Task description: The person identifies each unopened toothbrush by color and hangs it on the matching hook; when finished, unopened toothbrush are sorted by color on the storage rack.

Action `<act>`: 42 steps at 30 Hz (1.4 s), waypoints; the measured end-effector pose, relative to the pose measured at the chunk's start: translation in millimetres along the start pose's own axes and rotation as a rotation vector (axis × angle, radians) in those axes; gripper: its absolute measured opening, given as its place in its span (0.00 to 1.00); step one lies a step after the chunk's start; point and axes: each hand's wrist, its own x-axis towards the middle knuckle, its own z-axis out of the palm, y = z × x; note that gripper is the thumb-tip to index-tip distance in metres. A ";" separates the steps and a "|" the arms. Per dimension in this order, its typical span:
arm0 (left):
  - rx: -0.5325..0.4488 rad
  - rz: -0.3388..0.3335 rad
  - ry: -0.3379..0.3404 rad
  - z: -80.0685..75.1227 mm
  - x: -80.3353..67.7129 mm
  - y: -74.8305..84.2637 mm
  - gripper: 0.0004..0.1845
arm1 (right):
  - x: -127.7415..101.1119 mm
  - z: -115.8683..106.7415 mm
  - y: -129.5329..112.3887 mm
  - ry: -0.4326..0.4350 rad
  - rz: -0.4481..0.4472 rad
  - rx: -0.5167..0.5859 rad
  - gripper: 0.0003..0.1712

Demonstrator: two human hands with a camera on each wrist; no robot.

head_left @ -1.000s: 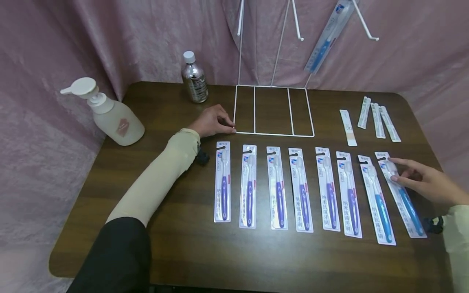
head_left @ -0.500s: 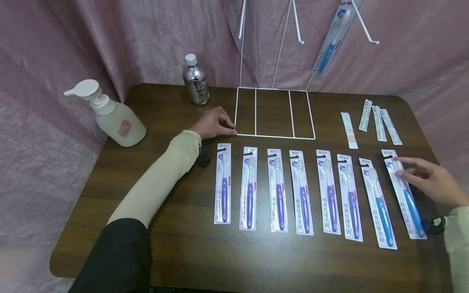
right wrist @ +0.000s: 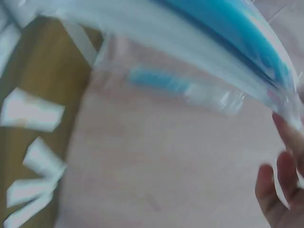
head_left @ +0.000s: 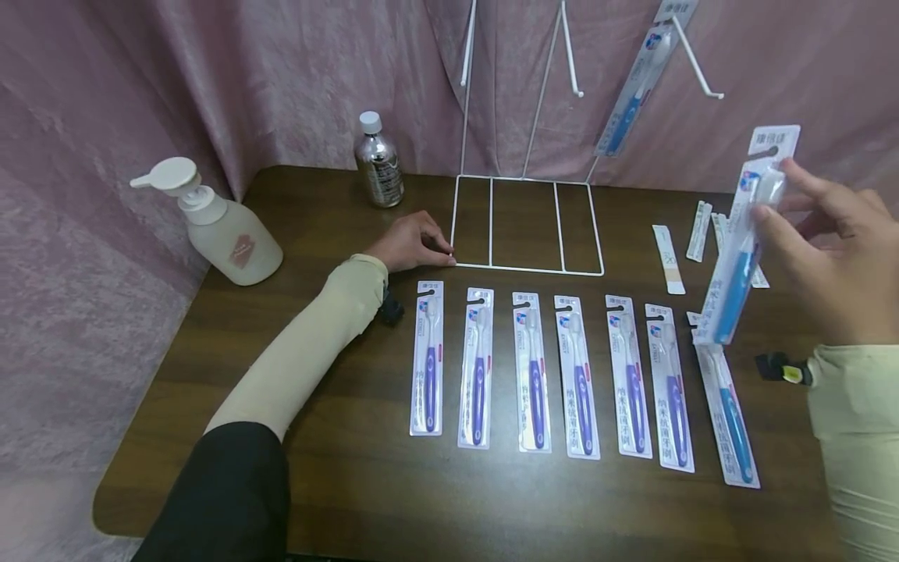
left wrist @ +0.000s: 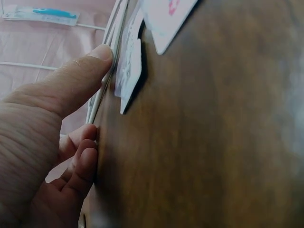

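Observation:
My right hand (head_left: 843, 242) pinches a blister-packed blue toothbrush (head_left: 739, 273) near its head end, holding it tilted above the table's right side. In the right wrist view, its blue handle (right wrist: 232, 28) crosses the top, blurred. My left hand (head_left: 413, 243) grips the front left corner of a white wire display rack (head_left: 527, 270); the left wrist view shows the thumb (left wrist: 90, 71) against the wire and fingers below. Another packed blue toothbrush (head_left: 635, 97) hangs on the rack's right hook (head_left: 695, 62). One more blue pack (head_left: 733, 429) lies on the table, its top partly covered.
Several packed purple toothbrushes (head_left: 431, 375) lie in a row on the brown table (head_left: 351, 492). A pump bottle (head_left: 235, 242) and a silver bottle (head_left: 381, 172) stand at the back left. Narrow white packets (head_left: 669, 259) lie at the back right. Two more hooks (head_left: 570, 58) jut forward.
My right hand has lifted the rightmost blue toothbrush pack off the table, raising it up and to the left. My left hand stays on the rack's corner.

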 end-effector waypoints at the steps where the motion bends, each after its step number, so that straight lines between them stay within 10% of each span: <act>1: 0.001 -0.002 -0.002 -0.4 -0.2 -0.2 0.09 | 4.2 4.8 -12.0 0.027 0.014 0.002 0.27; 11: -0.007 -0.011 0.002 -2.5 1.4 -3.8 0.10 | 33.8 45.5 -61.9 0.105 0.092 0.157 0.24; 21: 0.001 -0.005 -0.001 -6.3 1.2 -3.7 0.10 | 42.7 75.0 -55.8 0.135 0.079 0.070 0.24; 32: 0.014 0.013 0.004 -1.9 -1.6 -1.2 0.10 | 115.8 139.2 -33.0 0.188 0.163 0.010 0.20; 42: -0.011 0.037 0.000 0.5 -1.1 -3.5 0.08 | 148.9 154.7 -23.3 0.132 0.259 -0.018 0.20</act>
